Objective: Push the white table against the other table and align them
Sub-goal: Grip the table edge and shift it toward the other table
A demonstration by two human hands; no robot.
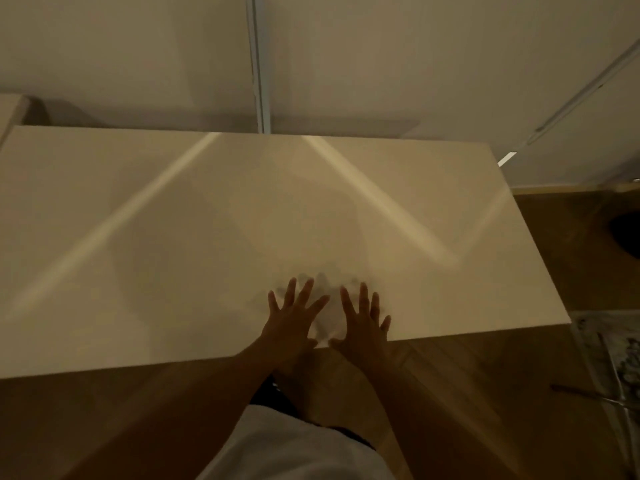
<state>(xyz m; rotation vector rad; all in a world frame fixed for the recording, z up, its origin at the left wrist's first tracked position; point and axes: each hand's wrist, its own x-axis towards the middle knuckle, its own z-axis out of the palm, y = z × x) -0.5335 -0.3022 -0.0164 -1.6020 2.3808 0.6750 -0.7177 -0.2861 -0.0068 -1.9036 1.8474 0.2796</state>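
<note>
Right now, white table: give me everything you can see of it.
The white table shows as one large rectangular top, smooth and glossy, with streaks of reflected light across it and nothing lying on it. No legs are visible. It sits slightly skewed in the view, its far edge near the wall, its near edge over the wooden floor. The left hand and right hand lie flat, fingers spread, near the middle of the near edge. At the far left corner part of another pale surface shows; contact cannot be told.

Dim, warm-tinted and soft throughout, with pale light streaks glaring across the glossy white table (pixel 173 237) and wide-angle bending at the edges.
</note>
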